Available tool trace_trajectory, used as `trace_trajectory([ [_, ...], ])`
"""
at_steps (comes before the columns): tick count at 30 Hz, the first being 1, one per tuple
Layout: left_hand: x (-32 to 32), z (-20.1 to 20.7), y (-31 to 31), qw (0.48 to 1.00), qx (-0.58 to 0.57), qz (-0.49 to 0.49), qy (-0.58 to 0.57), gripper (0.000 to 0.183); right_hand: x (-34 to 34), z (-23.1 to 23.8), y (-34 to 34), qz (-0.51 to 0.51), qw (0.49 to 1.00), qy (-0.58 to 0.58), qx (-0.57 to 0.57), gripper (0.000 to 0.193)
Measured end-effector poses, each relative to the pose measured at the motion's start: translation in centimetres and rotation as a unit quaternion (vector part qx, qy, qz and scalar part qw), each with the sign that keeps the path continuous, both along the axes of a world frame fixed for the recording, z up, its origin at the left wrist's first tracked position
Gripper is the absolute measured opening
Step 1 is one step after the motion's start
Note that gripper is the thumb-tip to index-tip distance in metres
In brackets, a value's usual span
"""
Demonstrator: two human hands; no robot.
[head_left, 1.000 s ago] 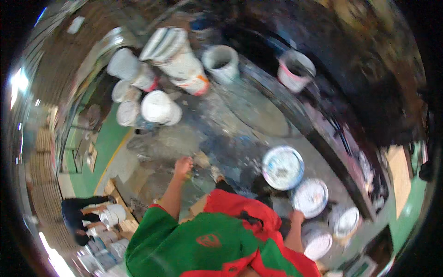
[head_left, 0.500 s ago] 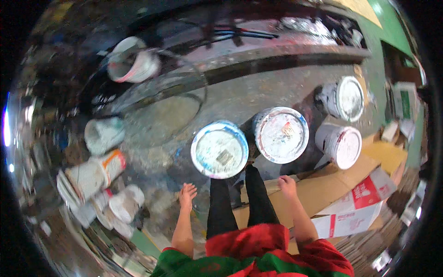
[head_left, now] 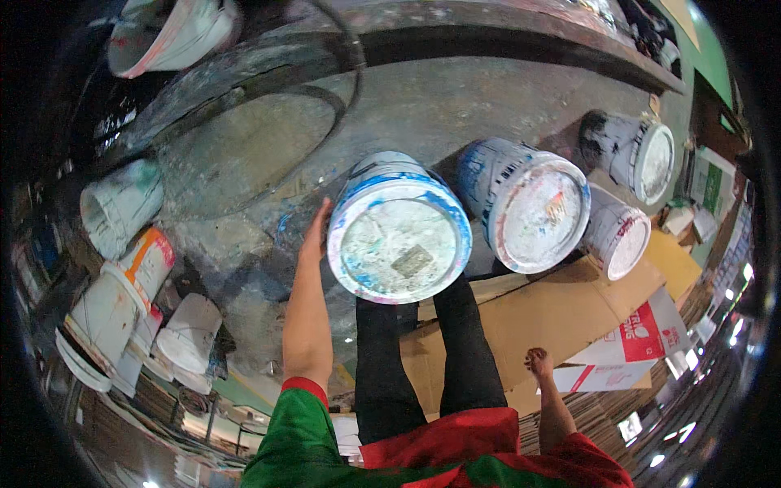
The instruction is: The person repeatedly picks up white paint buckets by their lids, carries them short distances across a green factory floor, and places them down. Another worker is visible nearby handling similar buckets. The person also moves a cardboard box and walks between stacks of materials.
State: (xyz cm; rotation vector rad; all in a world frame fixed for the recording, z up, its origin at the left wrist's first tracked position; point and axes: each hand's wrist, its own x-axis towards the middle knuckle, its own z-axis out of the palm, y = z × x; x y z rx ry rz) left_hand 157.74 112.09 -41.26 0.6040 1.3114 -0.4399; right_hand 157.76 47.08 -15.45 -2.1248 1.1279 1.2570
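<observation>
A lidded paint bucket (head_left: 399, 244) with blue smears round its rim stands upright right in front of my legs. My left hand (head_left: 316, 234) reaches along its left side, fingers stretched out; whether they touch the wall I cannot tell. Low on the right, my right hand (head_left: 538, 362) hangs over the cardboard with its fingers curled in and nothing seen in them. A second lidded bucket (head_left: 538, 213), stained white and pink, stands just right of the first. Beyond it are a bucket with red drips (head_left: 625, 244) and one with black smears (head_left: 651, 161).
Flattened cardboard (head_left: 521, 325) lies right of my legs, beside a red and white carton (head_left: 643, 333). On the left are an open bucket (head_left: 122, 207) and a pile of tipped buckets (head_left: 106, 317). A raised ledge (head_left: 455, 41) crosses the back, with another open bucket (head_left: 167, 41) far left.
My left hand has moved forward to the blue-rimmed bucket's side. My right hand has drawn back, its fingers curled. The view has tilted closer, so the buckets look larger.
</observation>
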Motion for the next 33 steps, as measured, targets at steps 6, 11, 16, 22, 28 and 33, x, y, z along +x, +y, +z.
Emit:
trace_trajectory([
  [6,1.8,7.9,3.0,0.982,0.153,-0.082,-0.078,0.052,12.8,1.5,3.9,0.304,0.921,-0.19,-0.151,0.026],
  [11,7.0,17.2,1.5,0.909,0.177,-0.315,-0.207,0.039,34.5,-6.5,15.4,0.371,0.856,-0.356,0.052,0.024],
  [16,12.2,22.1,-4.4,0.791,0.147,-0.573,-0.156,0.042,48.9,-18.6,25.2,0.488,0.862,-0.08,0.11,0.046],
  [22,11.0,21.6,-12.8,0.757,0.168,-0.614,-0.147,0.043,48.0,-26.7,25.5,0.65,0.746,0.098,0.109,0.075],
  [28,6.7,25.0,-12.9,0.757,0.219,-0.608,-0.093,0.05,49.4,-17.6,21.6,0.512,0.808,-0.163,0.24,0.07],
  [33,5.2,24.9,-13.9,0.74,0.269,-0.612,-0.076,0.049,36.3,-3.1,15.8,0.679,0.72,0.003,0.145,0.051],
])
